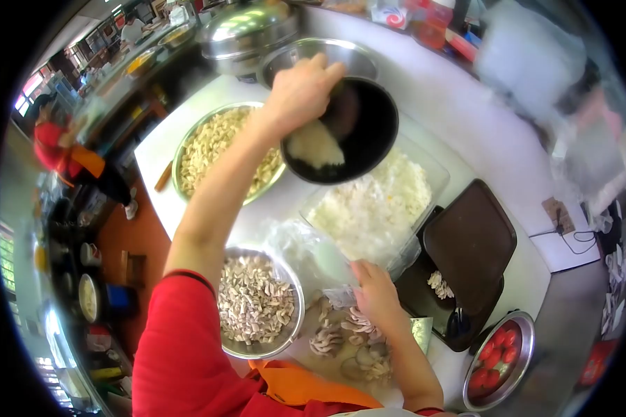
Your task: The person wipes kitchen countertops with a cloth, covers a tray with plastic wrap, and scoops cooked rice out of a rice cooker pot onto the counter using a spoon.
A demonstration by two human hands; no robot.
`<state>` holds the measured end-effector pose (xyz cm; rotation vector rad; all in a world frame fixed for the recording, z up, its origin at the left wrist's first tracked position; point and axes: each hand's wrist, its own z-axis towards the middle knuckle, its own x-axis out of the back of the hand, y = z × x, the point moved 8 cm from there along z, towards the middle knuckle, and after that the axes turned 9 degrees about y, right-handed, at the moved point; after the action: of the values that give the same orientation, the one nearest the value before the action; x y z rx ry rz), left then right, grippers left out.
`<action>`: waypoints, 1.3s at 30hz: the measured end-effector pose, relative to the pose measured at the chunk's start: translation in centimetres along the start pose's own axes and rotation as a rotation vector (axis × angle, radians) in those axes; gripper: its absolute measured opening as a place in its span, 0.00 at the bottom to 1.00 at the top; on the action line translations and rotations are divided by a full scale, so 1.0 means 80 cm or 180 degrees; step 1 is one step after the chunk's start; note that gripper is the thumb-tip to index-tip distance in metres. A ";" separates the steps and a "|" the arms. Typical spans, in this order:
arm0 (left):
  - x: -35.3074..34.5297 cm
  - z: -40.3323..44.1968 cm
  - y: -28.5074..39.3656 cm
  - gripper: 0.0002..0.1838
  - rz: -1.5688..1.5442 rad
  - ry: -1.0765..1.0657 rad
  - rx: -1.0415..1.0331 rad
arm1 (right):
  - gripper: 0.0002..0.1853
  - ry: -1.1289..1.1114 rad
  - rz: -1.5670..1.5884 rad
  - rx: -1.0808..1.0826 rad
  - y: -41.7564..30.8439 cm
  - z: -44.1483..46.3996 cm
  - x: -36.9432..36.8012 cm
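Observation:
My left hand (302,94) reaches to the far side, its fingers closed at the upper left rim of a dark, tilted pot (372,132). A pale lump (316,144) lies inside that pot. Below it is a clear rectangular tub (435,182) of white, crumbly food (379,205). My right hand (379,292), nearer my body, is closed around the end of a pale, flat tool (330,263), perhaps a paddle. Clear plastic (285,240) lies beside the tool. Sliced mushrooms (358,333) sit under and left of my right hand.
Two metal bowls of chopped pieces stand at left, one far (181,174) and one near (299,299). Dark trays (469,240) lie at right, above a bowl (528,354) of red items. A lidded steamer (250,35) and empty-looking basin (365,59) stand behind. Another person (55,149) is at far left.

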<state>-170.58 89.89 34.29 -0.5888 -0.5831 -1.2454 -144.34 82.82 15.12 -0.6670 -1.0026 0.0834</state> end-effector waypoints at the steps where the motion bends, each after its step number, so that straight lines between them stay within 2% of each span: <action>1: 0.002 -0.004 -0.003 0.19 0.0001 0.0025 0.0017 | 0.15 -0.0133 -0.0027 -0.0173 0.014 0.001 0.005; 2: 0.004 -0.009 -0.007 0.19 0.0003 0.0041 0.0033 | 0.16 -0.0268 -0.0048 -0.0351 0.032 0.001 0.012; 4: 0.010 -0.019 -0.011 0.20 -0.0044 0.0110 0.0012 | 0.21 -0.0903 -0.0019 -0.1169 0.043 0.020 0.030; 5: 0.011 -0.024 -0.013 0.20 -0.0085 0.0117 -0.0013 | 0.24 -0.1388 0.0018 -0.1806 0.042 0.052 0.044; 7: 0.012 -0.028 -0.017 0.20 -0.0159 0.0173 -0.0078 | 0.25 -0.0904 -0.0386 -0.0814 0.046 0.116 0.048; 9: 0.016 -0.033 -0.017 0.20 -0.0234 0.0219 -0.0096 | 0.22 -0.1050 -0.0590 -0.0641 0.041 0.184 0.041; 11: 0.017 -0.035 -0.018 0.20 -0.0307 0.0239 -0.0153 | 0.20 -0.0343 -0.1013 0.0081 0.016 0.251 0.038; 13: 0.018 -0.032 -0.012 0.20 -0.0396 0.0232 -0.0218 | 0.17 -0.0117 -0.1387 0.0632 -0.003 0.304 0.025; 15: 0.024 -0.026 0.004 0.15 -0.0489 0.0339 -0.0445 | 0.15 -0.0592 -0.1660 0.0483 -0.006 0.341 -0.002; 16: 0.025 -0.024 0.012 0.14 -0.0470 0.0325 -0.0550 | 0.15 -0.0908 -0.2098 0.0555 -0.009 0.344 -0.011; 19: 0.023 -0.020 0.027 0.09 -0.0446 0.0320 -0.0768 | 0.15 -0.0903 -0.2016 0.0665 -0.020 0.346 -0.002; 21: 0.023 -0.017 0.043 0.09 -0.0460 0.0355 -0.0976 | 0.14 -0.0306 -0.1862 0.0765 -0.022 0.351 0.009; 25: 0.028 -0.014 0.071 0.09 -0.0526 0.0490 -0.1314 | 0.15 0.0131 -0.1711 0.1072 -0.017 0.357 0.020; 28: 0.022 -0.010 0.076 0.07 -0.0421 0.0454 -0.1315 | 0.16 0.0479 -0.1667 0.1425 -0.011 0.341 0.016; 30: 0.020 -0.007 0.074 0.06 -0.0376 0.0402 -0.1306 | 0.17 0.0330 -0.1863 0.1388 0.003 0.326 0.005; 33: 0.020 -0.007 0.072 0.05 -0.0380 0.0373 -0.1289 | 0.17 -0.1326 -0.2568 0.0528 0.066 0.301 -0.016; 36: 0.021 -0.006 0.080 0.05 -0.0403 0.0401 -0.1185 | 0.18 -0.0853 -0.2994 0.0865 0.065 0.257 0.014; 39: 0.021 -0.002 0.091 0.07 -0.0402 0.0290 -0.1108 | 0.20 -0.0802 -0.2879 0.0766 0.066 0.230 0.042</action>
<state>-163.13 90.17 34.64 -0.7893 -0.3317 -1.4993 -156.04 97.11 21.30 0.0605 -1.4313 -0.5091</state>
